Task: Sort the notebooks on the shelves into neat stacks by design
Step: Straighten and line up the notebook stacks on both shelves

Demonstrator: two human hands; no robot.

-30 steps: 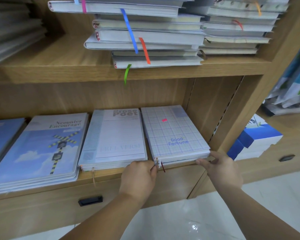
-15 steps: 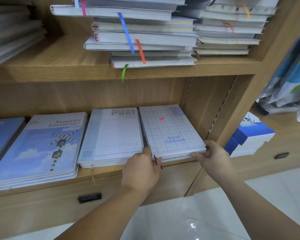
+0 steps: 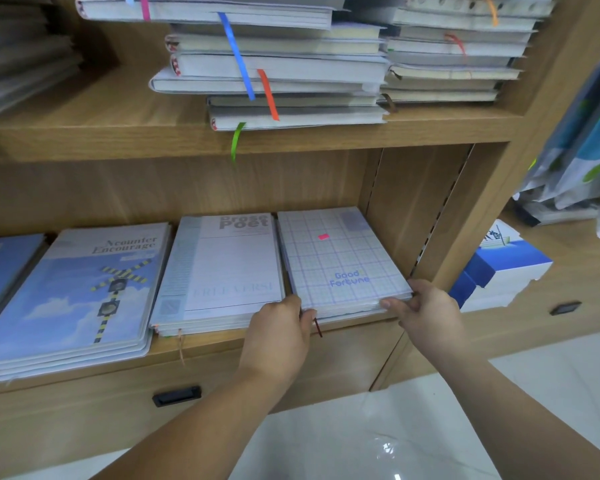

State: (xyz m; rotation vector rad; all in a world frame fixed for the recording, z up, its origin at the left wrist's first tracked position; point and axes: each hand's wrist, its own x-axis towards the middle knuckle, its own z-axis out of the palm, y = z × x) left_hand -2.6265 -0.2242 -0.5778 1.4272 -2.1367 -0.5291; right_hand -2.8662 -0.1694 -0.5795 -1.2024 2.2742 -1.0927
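Hands meet at the near edge of the grid-cover stack [image 3: 336, 261], which lies in the lower middle of the frame, at the right end of the lower shelf [image 3: 205, 342], just beside the Prose Poet stack [image 3: 222, 271]. Our right hand [image 3: 426, 306] pinches the near right corner, with the thumb on the front edge. Our left hand [image 3: 278, 327] sits at the near left corner, its thumb in the gap between the two stacks; the fingers are hidden, so we cannot tell its grip. To square the stack well, we judge that both corners need even pressure, without pushing the neighbour stack or trapping the dark ribbon [image 3: 317, 327].
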